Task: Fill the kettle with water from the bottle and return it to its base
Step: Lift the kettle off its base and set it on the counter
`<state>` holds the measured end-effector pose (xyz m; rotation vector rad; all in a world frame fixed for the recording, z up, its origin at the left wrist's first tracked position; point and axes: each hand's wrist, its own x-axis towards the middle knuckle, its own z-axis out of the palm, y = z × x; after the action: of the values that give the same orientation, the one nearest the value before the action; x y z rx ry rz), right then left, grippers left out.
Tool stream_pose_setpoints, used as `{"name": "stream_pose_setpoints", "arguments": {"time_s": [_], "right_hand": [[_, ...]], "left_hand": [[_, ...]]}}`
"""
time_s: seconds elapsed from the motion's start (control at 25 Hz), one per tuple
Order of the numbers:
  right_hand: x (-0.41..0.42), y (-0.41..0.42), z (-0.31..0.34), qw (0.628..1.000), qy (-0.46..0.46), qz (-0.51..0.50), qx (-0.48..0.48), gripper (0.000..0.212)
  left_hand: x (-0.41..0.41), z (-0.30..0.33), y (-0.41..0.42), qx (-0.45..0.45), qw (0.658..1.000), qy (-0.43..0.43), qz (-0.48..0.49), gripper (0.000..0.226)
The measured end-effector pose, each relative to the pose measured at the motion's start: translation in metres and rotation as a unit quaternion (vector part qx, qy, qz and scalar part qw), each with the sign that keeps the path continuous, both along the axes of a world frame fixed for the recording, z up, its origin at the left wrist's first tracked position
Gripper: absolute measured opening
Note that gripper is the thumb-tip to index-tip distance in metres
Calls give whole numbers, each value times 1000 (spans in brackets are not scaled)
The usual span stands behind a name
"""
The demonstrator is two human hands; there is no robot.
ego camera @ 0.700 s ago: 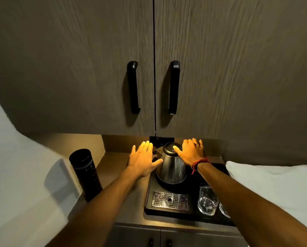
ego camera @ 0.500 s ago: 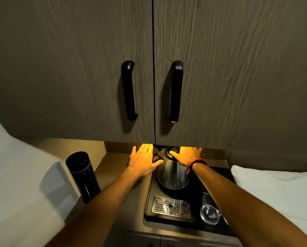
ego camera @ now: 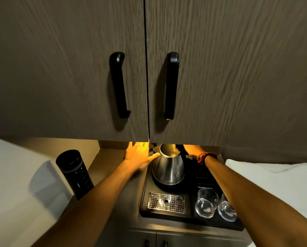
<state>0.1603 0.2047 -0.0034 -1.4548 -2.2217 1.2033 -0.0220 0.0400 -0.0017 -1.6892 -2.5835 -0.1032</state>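
A steel kettle (ego camera: 168, 169) stands upright on its round black base (ego camera: 159, 184), at the back of a black tray (ego camera: 190, 217). Its top looks open, with the pale inside showing. My left hand (ego camera: 138, 156) lies flat beside the kettle's left side, fingers spread, and the thumb touches the wall under the spout. My right hand (ego camera: 191, 149) reaches behind the kettle's top; the cabinet edge and the kettle hide its fingers. A red band circles that wrist. The black bottle (ego camera: 74, 173), capped, stands on the counter to the left, apart from both hands.
Two cabinet doors (ego camera: 220, 68) with black handles hang low, right over the kettle. A perforated metal drip grate (ego camera: 166, 202) and two drinking glasses (ego camera: 207, 202) sit at the tray's front. A white pillow (ego camera: 273, 177) lies to the right and a white wall to the left.
My right hand has slid off the kettle's top to behind it, and the kettle's mouth now shows open. My left hand stays beside the kettle. The view has closed in.
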Motion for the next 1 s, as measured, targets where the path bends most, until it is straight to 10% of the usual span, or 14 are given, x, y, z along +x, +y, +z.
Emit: {"name": "stream_pose_setpoints", "arguments": {"time_s": [0.6, 0.8, 1.0], "right_hand": [[-20, -20, 10, 990, 129, -38, 50, 36], [-51, -29, -6, 1000, 9, 8, -24, 39], [-117, -88, -3, 983, 28, 124, 136, 57]], "left_hand": [[-18, 18, -23, 11, 1000, 18, 23, 82], [-47, 37, -62, 81, 993, 15, 81, 70], [-89, 45, -111, 49, 989, 14, 139, 88]]}}
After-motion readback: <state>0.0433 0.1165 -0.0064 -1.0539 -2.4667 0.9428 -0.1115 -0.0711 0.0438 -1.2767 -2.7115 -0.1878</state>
